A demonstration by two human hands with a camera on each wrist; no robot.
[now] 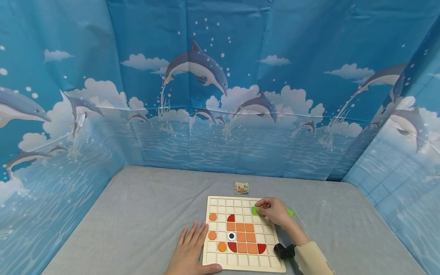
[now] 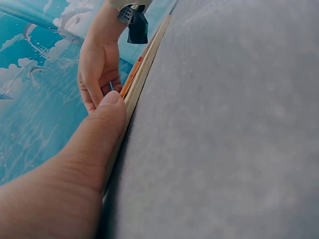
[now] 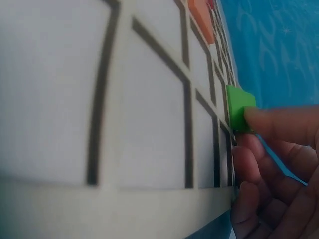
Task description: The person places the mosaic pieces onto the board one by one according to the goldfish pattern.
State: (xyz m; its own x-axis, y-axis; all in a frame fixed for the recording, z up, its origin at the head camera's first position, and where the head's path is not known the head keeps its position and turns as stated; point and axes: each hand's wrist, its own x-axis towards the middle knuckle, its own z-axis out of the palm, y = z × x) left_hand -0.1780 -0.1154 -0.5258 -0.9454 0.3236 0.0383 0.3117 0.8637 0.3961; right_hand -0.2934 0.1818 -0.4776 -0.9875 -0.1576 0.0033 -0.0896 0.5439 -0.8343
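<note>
A wooden grid board (image 1: 220, 259) lies on the grey cloth. Orange squares (image 1: 241, 237), red quarter-round pieces and a white eye piece (image 1: 232, 236) fill some of its cells. My right hand (image 1: 273, 211) pinches a green tile (image 3: 240, 107) between thumb and fingers, at the board's upper right cells. Part of another green piece (image 1: 290, 212) shows just past that hand. My left hand (image 1: 190, 250) rests with straight, spread fingers along the board's left edge, its thumb at the lower left corner. In the left wrist view, the left thumb (image 2: 97, 132) touches the board's rim.
A small pattern card (image 1: 241, 188) lies behind the board. Several orange discs (image 1: 212, 235) sit in the board's left columns. A black wrist device (image 1: 284, 251) is on the right wrist. Blue dolphin-print curtains (image 1: 213, 145) hang behind and at both sides of the grey surface.
</note>
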